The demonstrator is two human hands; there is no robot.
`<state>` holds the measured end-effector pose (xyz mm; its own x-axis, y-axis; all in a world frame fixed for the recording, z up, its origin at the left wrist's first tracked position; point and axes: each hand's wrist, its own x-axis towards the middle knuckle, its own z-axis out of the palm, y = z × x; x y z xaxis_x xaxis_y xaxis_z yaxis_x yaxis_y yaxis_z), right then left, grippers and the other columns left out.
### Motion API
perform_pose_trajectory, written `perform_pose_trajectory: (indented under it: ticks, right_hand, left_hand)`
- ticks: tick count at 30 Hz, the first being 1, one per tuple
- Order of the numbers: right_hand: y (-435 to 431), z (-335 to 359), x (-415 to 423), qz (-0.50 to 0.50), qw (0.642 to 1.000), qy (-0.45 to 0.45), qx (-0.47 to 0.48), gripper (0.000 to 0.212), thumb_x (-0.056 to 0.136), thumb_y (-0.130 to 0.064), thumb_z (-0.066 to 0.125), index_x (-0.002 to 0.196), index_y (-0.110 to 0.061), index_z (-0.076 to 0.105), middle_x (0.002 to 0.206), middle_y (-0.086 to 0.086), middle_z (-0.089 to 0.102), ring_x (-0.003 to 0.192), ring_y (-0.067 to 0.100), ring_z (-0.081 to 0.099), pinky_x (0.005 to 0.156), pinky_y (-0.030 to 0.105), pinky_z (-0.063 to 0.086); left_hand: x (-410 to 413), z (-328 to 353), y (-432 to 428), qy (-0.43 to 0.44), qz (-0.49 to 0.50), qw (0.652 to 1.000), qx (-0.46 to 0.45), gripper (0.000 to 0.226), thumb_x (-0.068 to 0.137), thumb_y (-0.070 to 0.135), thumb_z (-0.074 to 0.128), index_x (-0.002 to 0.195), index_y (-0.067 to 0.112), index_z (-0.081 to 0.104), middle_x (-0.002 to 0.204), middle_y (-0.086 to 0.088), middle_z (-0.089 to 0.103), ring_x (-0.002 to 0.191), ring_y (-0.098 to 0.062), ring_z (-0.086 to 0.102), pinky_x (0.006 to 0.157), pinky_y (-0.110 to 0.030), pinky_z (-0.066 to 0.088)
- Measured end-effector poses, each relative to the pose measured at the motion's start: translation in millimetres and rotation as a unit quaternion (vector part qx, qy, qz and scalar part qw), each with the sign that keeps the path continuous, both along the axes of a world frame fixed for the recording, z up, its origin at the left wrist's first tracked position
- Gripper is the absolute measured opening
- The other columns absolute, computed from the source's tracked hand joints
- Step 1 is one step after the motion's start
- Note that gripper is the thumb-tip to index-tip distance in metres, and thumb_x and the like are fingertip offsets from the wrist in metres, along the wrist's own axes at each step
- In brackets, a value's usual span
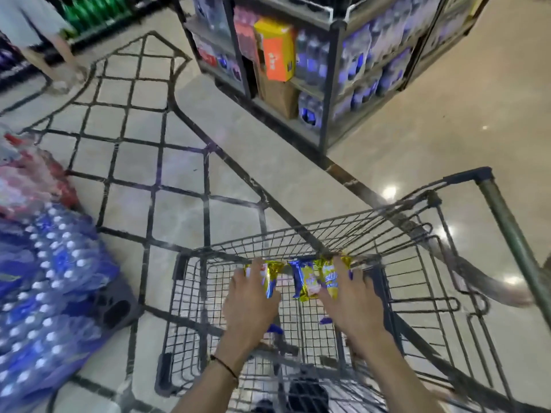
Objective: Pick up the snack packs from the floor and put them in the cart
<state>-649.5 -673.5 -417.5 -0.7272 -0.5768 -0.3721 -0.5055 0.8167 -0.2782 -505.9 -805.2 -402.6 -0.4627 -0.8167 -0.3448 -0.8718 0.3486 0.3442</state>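
Observation:
Both my hands reach down into the wire shopping cart [465,299]. My left hand [252,299] holds a gold and blue snack pack [269,277], its fingers curled over it. My right hand [353,299] holds a bunch of gold and blue snack packs [310,278], with the fingers wrapped over their right side. All the packs are inside the basket, near its front wall and above the wire bottom. Whether they touch the bottom I cannot tell.
Shrink-wrapped packs of water bottles [50,293] are stacked at the left on the floor. A metal shelf unit [331,84] with bottles and boxes stands ahead. A person's legs [50,52] show at the top left. The cart's green handle [512,231] is at the right.

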Motion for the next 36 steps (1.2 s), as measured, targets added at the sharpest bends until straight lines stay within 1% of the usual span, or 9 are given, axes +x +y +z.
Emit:
perform_pose_trajectory:
  ticks: [3, 6, 9, 11, 15, 21, 26, 30, 36]
  right_hand:
    - [-8, -36, -23, -0.01, 0.999, -0.03, 0.012, 0.072, 0.091, -0.055, 0.05, 0.15, -0.033, 0.015, 0.138, 0.012, 0.042, 0.124, 0.035, 0.042, 0.075, 0.043, 0.051]
    - [-17, -78, -39, -0.019, 0.998, -0.057, 0.012, 0.069, 0.091, -0.051, 0.052, 0.147, -0.032, 0.018, 0.135, 0.013, 0.043, 0.12, 0.036, 0.045, 0.077, 0.044, 0.051]
    - [-25, -132, -55, -0.015, 0.998, -0.057, 0.032, 0.069, 0.092, -0.05, 0.054, 0.148, -0.028, 0.019, 0.134, 0.015, 0.044, 0.119, 0.037, 0.047, 0.077, 0.042, 0.051]
    - [-28, -154, -61, -0.017, 0.998, -0.056, 0.032, 0.07, 0.092, -0.049, 0.056, 0.146, -0.028, 0.019, 0.131, 0.016, 0.044, 0.117, 0.037, 0.047, 0.076, 0.043, 0.05]
    - [-37, -223, -70, -0.028, 0.996, -0.078, 0.041, 0.07, 0.093, -0.044, 0.056, 0.147, -0.028, 0.015, 0.133, 0.018, 0.041, 0.121, 0.038, 0.043, 0.082, 0.046, 0.048]
    - [-47, -286, -73, -0.032, 0.997, -0.062, 0.037, 0.072, 0.092, -0.044, 0.059, 0.149, -0.025, 0.019, 0.139, 0.018, 0.039, 0.124, 0.039, 0.041, 0.085, 0.048, 0.049]
    - [-55, -310, -77, -0.036, 0.996, -0.073, 0.026, 0.073, 0.09, -0.046, 0.061, 0.149, -0.026, 0.022, 0.129, 0.017, 0.044, 0.117, 0.039, 0.045, 0.085, 0.047, 0.046]
    - [-49, -310, -81, -0.052, 0.995, -0.078, 0.021, 0.071, 0.091, -0.048, 0.058, 0.149, -0.03, 0.021, 0.128, 0.017, 0.042, 0.117, 0.039, 0.044, 0.083, 0.05, 0.048]
    - [-42, -265, -78, 0.002, 0.999, -0.04, 0.031, 0.064, 0.093, -0.041, 0.052, 0.147, -0.022, 0.026, 0.124, 0.016, 0.046, 0.111, 0.036, 0.045, 0.082, 0.049, 0.05]
  left_hand:
    - [-19, -40, -4, -0.012, 0.013, 0.999, 0.026, 0.081, 0.08, 0.044, 0.07, 0.147, 0.039, 0.025, 0.128, -0.006, 0.047, 0.116, -0.026, 0.051, 0.082, -0.044, 0.054]
    - [-35, -88, -10, -0.026, 0.023, 0.998, 0.048, 0.085, 0.081, 0.047, 0.071, 0.149, 0.039, 0.02, 0.14, -0.011, 0.042, 0.126, -0.032, 0.048, 0.091, -0.049, 0.053]
    - [-56, -144, -14, -0.043, 0.016, 0.997, 0.054, 0.079, 0.085, 0.044, 0.07, 0.148, 0.035, 0.023, 0.148, -0.014, 0.035, 0.126, -0.033, 0.048, 0.093, -0.044, 0.052]
    - [-67, -169, -15, -0.05, 0.01, 0.997, 0.056, 0.079, 0.087, 0.041, 0.069, 0.149, 0.033, 0.022, 0.151, -0.016, 0.03, 0.131, -0.035, 0.044, 0.097, -0.045, 0.05]
    - [-82, -244, -23, -0.068, 0.017, 0.996, 0.051, 0.084, 0.086, 0.043, 0.068, 0.152, 0.03, 0.017, 0.148, -0.02, 0.034, 0.137, -0.038, 0.035, 0.1, -0.051, 0.046]
    - [-83, -312, -26, -0.053, 0.03, 0.997, 0.041, 0.082, 0.086, 0.042, 0.069, 0.15, 0.034, 0.017, 0.138, -0.013, 0.039, 0.128, -0.036, 0.041, 0.092, -0.047, 0.048]
    - [-79, -332, -25, -0.071, 0.045, 0.995, 0.06, 0.086, 0.085, 0.047, 0.068, 0.151, 0.038, 0.014, 0.138, -0.009, 0.034, 0.129, -0.033, 0.036, 0.083, -0.047, 0.051]
    - [-75, -328, -26, -0.055, 0.033, 0.995, 0.072, 0.075, 0.089, 0.047, 0.064, 0.149, 0.036, 0.02, 0.142, -0.012, 0.033, 0.133, -0.034, 0.034, 0.09, -0.051, 0.051]
    - [-69, -285, -36, -0.067, -0.016, 0.997, 0.046, 0.056, 0.091, 0.037, 0.06, 0.142, 0.029, 0.036, 0.136, -0.007, 0.039, 0.122, -0.029, 0.043, 0.092, -0.048, 0.05]
